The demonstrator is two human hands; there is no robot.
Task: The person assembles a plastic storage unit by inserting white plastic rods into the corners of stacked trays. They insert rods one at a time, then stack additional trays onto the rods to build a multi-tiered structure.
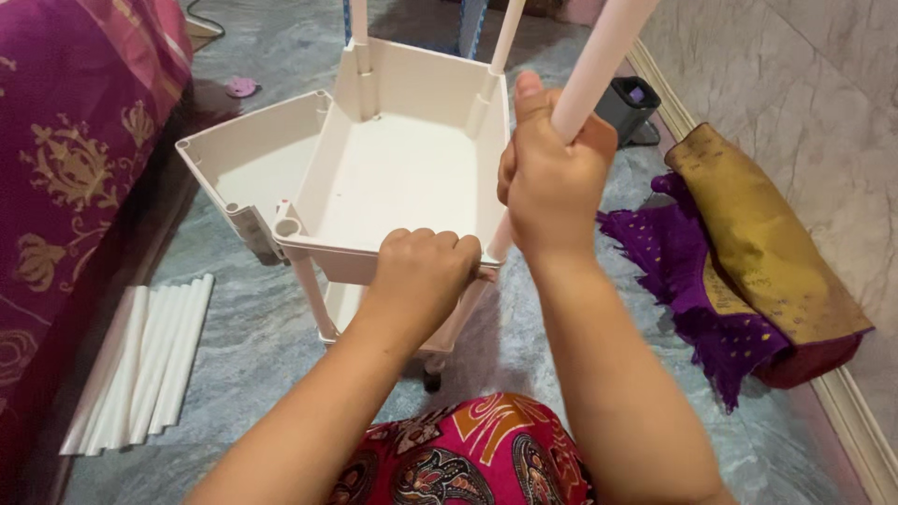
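Right hand (554, 178) clamped round white plastic pole (599, 61), seating it in white rectangular plastic shelf tray (402, 168) corner at 4 o'clock; left hand (426, 271) fisted on front rim. Next: push straight down, keep tray steady.

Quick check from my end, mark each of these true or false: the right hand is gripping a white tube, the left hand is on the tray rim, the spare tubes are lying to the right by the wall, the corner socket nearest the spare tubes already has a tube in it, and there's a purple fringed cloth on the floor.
1. The right hand grips a white tube. True.
2. The left hand rests on the near rim of the white tray. True.
3. The spare tubes lie to the right by the wall. False: they lie on the floor at the left, beside the patterned bedspread.
4. The tray's near left corner socket holds a tube. False: it is open and empty.
5. A purple fringed cloth lies on the floor. True, at the right.
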